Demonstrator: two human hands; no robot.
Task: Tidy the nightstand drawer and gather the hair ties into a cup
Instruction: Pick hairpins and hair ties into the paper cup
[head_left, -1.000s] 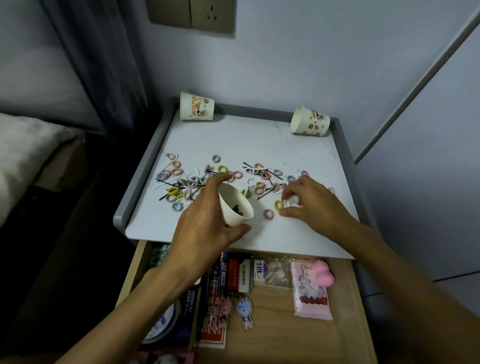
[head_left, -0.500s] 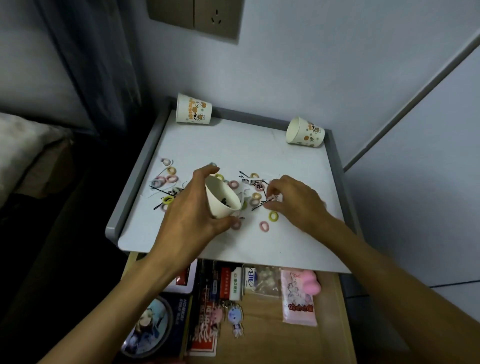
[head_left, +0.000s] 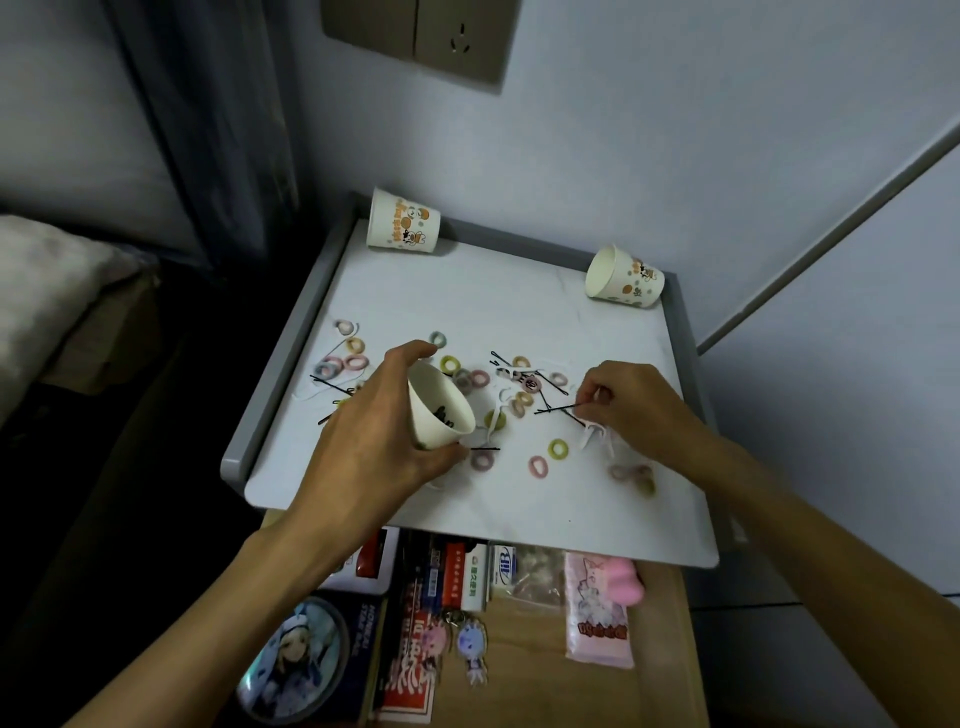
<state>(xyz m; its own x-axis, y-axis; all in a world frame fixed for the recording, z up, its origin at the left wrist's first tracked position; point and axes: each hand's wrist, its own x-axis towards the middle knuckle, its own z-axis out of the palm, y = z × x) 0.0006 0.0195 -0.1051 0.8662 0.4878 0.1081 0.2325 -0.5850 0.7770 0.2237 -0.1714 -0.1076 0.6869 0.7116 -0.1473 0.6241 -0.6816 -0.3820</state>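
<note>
My left hand grips a white paper cup, tilted with its mouth toward the right and some dark items inside. My right hand pinches the end of a black bobby pin just above the white nightstand top. Small coloured hair ties lie scattered over the top, among them a yellow-green hair tie and a pink hair tie below my right hand. More black pins and white floss picks are mixed in between the two hands.
Two printed paper cups lie on their sides at the back, the left cup and the right cup. The open wooden drawer below holds boxes, packets, keychains and a round tin. A grey raised rim runs along the left edge.
My right hand moved right and lifted slightly, now pinching a black bobby pin. My left hand kept the tilted cup in about the same spot. The view drew closer.
</note>
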